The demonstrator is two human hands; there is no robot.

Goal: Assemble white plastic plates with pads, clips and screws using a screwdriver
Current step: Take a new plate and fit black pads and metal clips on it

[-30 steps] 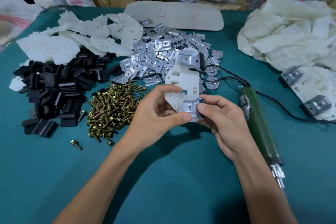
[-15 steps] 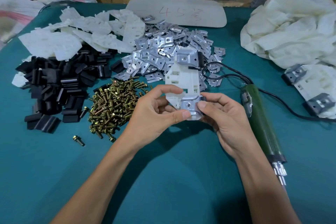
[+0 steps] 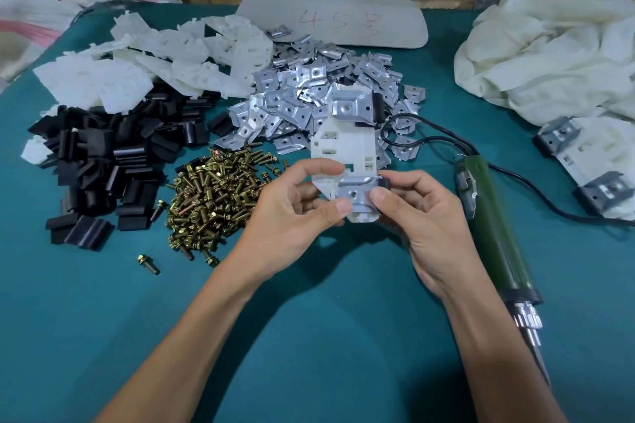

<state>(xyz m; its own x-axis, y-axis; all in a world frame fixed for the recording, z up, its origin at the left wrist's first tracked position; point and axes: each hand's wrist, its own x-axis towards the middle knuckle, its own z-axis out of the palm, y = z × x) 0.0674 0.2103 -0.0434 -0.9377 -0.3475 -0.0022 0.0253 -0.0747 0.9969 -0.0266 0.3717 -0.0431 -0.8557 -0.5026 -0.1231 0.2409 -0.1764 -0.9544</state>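
I hold a white plastic plate [image 3: 343, 148] upright above the table's middle. A metal clip with a black pad [image 3: 354, 110] sits on its far end. A second metal clip [image 3: 357, 191] lies on its near end, pinched between the thumbs of my left hand [image 3: 295, 213] and my right hand [image 3: 422, 220]. A small black pad [image 3: 384, 181] shows at that clip's right edge under my right fingers. A green electric screwdriver [image 3: 494, 237] lies on the table to the right of my right hand, tip toward me.
Loose piles lie on the teal table [image 3: 309, 336]: white plates [image 3: 144, 62] far left, black pads [image 3: 103, 161] left, brass screws [image 3: 213, 199] beside my left hand, metal clips [image 3: 302, 89] behind the plate. Assembled plates [image 3: 591, 161] and a white cloth bag [image 3: 549, 51] lie right.
The plate and both hands have barely shifted. My thumbs keep pressing the near clip, which now sits flatter on the plate's near end.
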